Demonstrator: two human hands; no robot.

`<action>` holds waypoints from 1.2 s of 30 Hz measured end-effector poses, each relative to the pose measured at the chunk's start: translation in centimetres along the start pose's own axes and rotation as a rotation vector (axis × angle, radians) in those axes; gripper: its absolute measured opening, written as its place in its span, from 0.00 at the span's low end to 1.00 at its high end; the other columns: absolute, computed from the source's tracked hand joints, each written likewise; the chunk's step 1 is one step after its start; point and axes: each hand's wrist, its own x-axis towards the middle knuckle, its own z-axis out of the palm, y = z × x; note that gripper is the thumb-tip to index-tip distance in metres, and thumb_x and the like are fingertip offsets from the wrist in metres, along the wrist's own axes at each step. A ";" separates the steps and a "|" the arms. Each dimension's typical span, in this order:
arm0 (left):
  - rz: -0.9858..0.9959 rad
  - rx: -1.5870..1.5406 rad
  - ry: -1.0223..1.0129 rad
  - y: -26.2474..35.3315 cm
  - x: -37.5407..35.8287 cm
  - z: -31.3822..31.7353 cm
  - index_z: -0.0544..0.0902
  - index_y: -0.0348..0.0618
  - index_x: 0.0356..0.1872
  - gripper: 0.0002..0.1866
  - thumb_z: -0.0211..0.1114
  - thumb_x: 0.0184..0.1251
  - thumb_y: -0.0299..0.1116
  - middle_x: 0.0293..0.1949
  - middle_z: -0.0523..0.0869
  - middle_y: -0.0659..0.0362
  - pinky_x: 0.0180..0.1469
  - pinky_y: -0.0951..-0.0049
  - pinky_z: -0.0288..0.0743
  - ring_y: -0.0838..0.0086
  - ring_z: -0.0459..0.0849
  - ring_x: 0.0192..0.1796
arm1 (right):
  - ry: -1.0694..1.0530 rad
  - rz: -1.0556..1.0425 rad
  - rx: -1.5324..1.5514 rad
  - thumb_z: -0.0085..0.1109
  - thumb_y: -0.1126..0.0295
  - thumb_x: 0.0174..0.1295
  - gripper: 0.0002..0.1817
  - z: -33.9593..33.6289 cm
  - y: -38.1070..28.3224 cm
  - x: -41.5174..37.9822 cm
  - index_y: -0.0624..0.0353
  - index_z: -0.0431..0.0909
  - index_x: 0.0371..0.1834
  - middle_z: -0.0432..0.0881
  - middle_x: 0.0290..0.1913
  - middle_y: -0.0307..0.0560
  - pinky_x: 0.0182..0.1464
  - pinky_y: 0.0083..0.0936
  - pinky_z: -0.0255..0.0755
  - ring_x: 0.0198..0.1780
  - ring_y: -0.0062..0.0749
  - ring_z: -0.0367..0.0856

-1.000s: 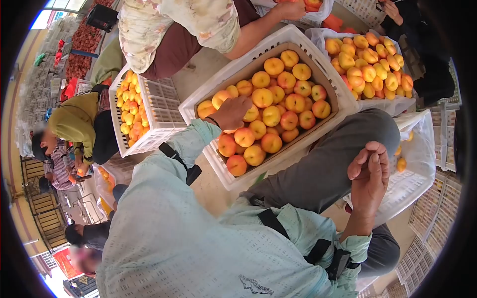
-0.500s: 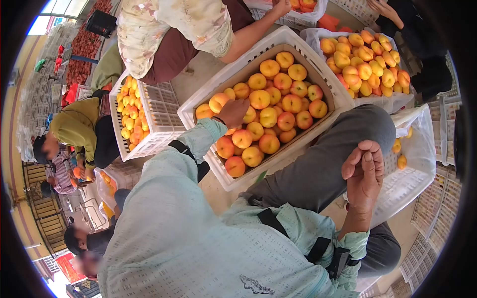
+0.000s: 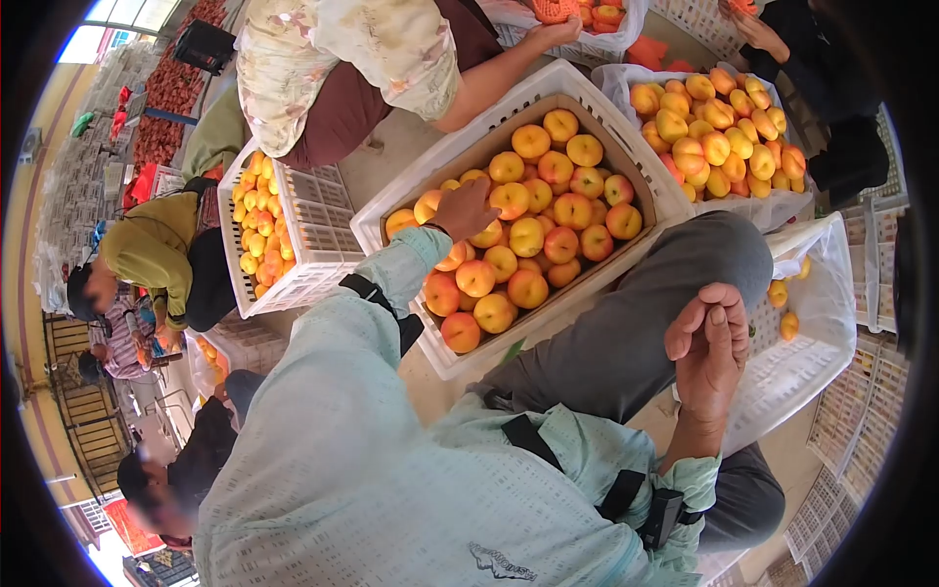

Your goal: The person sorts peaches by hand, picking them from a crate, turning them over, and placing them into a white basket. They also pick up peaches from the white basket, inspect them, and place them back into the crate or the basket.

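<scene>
My left hand (image 3: 464, 209) is over the peaches at the left side of a cardboard-lined white plastic crate (image 3: 442, 364). Its fingers look apart and touch or hover just above the fruit; part of the fingertips is hard to make out. Around it lie many yellow-red peaches (image 3: 526, 237), mostly filling the crate. On the right, my right hand (image 3: 708, 344) is raised above my bent leg, palm turned up. Its fingers are loosely curled with gaps between them, and I see nothing in it.
Left of the crate stands another white crate (image 3: 318, 210) of yellow fruit. A plastic-lined container of peaches (image 3: 719, 137) is at the upper right. Below it, a lined white crate (image 3: 807, 357) holds a few fruits. Several people sit close by, one (image 3: 342, 59) directly across.
My left hand has shifted slightly up, its fingers now extending over the fruit. My right hand barely moved. Across from me, a person's hand now shows an orange foam net.
</scene>
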 end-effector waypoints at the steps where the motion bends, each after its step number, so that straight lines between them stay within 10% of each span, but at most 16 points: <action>1: -0.095 -0.073 -0.023 0.4 0.6 0.0 0.68 0.40 0.57 0.32 0.69 0.56 0.45 0.50 0.78 0.44 0.52 0.54 0.73 0.50 0.78 0.53 | -0.003 -0.001 0.000 0.45 0.69 0.75 0.11 0.0 0.0 0.0 0.64 0.73 0.51 0.77 0.31 0.43 0.27 0.18 0.70 0.24 0.22 0.73; 10: 0.060 -0.202 0.039 -0.2 1.9 3.3 0.63 0.47 0.66 0.40 0.73 0.53 0.41 0.56 0.73 0.45 0.56 0.52 0.72 0.48 0.75 0.58 | -0.042 0.012 0.062 0.46 0.68 0.75 0.11 -0.6 -0.2 0.0 0.64 0.72 0.50 0.79 0.32 0.43 0.28 0.20 0.71 0.25 0.24 0.74; 15: 0.182 -0.269 0.338 1.9 3.4 2.1 0.64 0.33 0.64 0.34 0.66 0.61 0.39 0.56 0.73 0.42 0.59 0.54 0.69 0.45 0.73 0.57 | -0.070 0.075 0.089 0.48 0.69 0.74 0.11 -0.3 -0.9 0.1 0.63 0.74 0.52 0.80 0.35 0.41 0.33 0.18 0.72 0.29 0.22 0.76; 18: 0.280 -0.608 0.460 9.1 4.4 -3.6 0.68 0.36 0.64 0.26 0.63 0.66 0.30 0.56 0.76 0.50 0.57 0.68 0.72 0.65 0.78 0.54 | -0.114 0.110 0.055 0.49 0.68 0.74 0.11 -1.2 -1.3 -0.3 0.60 0.74 0.52 0.79 0.37 0.39 0.34 0.17 0.72 0.32 0.18 0.76; 28: 0.865 -1.303 0.044 42.7 6.3 -16.7 0.77 0.37 0.57 0.15 0.57 0.73 0.32 0.51 0.83 0.56 0.54 0.76 0.74 0.76 0.81 0.51 | 0.052 0.099 -0.107 0.51 0.66 0.73 0.10 -8.2 -4.9 0.2 0.59 0.76 0.49 0.80 0.35 0.36 0.32 0.13 0.70 0.30 0.15 0.76; 36: 0.504 -1.566 -0.610 55.2 13.3 -8.3 0.80 0.39 0.50 0.11 0.57 0.71 0.30 0.44 0.85 0.57 0.47 0.73 0.76 0.75 0.82 0.43 | 0.784 0.157 -0.216 0.53 0.65 0.69 0.12 -30.1 -2.7 2.0 0.60 0.78 0.47 0.81 0.35 0.38 0.36 0.19 0.73 0.33 0.20 0.79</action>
